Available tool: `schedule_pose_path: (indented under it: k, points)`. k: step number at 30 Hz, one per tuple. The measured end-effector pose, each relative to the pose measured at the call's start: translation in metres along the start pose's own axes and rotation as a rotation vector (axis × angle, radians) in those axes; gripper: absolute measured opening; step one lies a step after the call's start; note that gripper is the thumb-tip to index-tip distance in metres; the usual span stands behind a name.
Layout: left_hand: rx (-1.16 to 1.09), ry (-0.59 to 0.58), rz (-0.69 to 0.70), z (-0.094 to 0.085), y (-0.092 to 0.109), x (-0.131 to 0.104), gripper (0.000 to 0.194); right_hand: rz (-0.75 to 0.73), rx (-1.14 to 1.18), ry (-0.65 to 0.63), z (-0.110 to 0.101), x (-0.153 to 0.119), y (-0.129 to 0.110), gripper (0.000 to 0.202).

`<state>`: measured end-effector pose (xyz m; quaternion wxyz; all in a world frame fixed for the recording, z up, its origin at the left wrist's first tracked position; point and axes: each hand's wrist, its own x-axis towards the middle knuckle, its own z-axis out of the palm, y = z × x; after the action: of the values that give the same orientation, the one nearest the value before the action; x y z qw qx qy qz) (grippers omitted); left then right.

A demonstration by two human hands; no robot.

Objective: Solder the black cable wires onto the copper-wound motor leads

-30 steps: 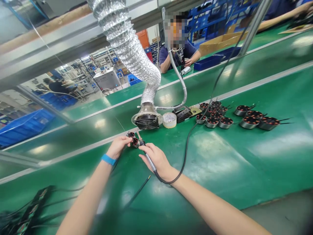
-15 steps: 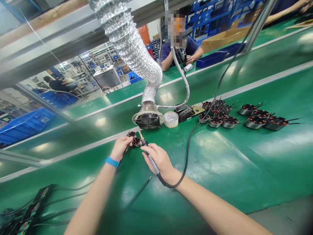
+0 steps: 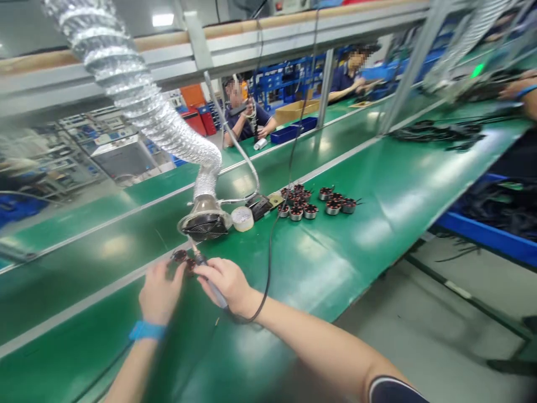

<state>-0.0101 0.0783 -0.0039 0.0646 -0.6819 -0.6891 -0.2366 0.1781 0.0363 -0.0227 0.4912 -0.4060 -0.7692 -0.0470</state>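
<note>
My right hand (image 3: 224, 282) is closed around the grey handle of a soldering iron (image 3: 215, 288), its tip pointing up and left below the round fan (image 3: 205, 225). Two small motors with dark-red windings lie by the iron's tip: one motor (image 3: 180, 256) at the left, the other (image 3: 191, 264) partly behind the iron. My left hand (image 3: 161, 288), a blue band on its wrist, is beside the left motor with thumb and fingers apart. Blur hides whether its fingertips touch the motor.
A round white tub (image 3: 242, 219) and a black stand (image 3: 260, 207) are right of the fan. Several motors (image 3: 309, 211) stand farther right. The iron's black cable (image 3: 269, 263) loops over the green table (image 3: 319, 263). Across the line, a person (image 3: 247, 120) sits.
The view has swung right, bringing the table's right edge and more people into sight. My left hand's fingers have opened from their pinch at the motors. My right hand still holds the iron.
</note>
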Motion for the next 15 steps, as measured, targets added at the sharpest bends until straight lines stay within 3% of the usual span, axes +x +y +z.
schedule_pose_path:
  k: [1, 3, 6, 11, 15]
  points:
    - [0.078, -0.016, 0.070, 0.000, 0.002, -0.005, 0.047, 0.004, -0.022, -0.002, -0.004, 0.002, -0.003, 0.023]
    - [0.192, -0.157, 0.179, 0.001, 0.004, -0.012, 0.045, 0.008, -0.048, 0.009, -0.016, 0.009, -0.011, 0.023]
    - [0.279, -0.321, 0.249, 0.004, 0.001, -0.012, 0.046, -0.010, -0.067, 0.024, -0.045, 0.021, -0.027, 0.023]
    - [0.270, -0.235, 0.228, 0.013, -0.005, 0.005, 0.046, -0.057, -0.212, -0.005, -0.108, 0.024, -0.027, 0.028]
    - [0.226, -0.193, 0.225, 0.013, -0.005, 0.010, 0.044, 0.016, -0.454, -0.007, -0.154, -0.002, 0.017, 0.031]
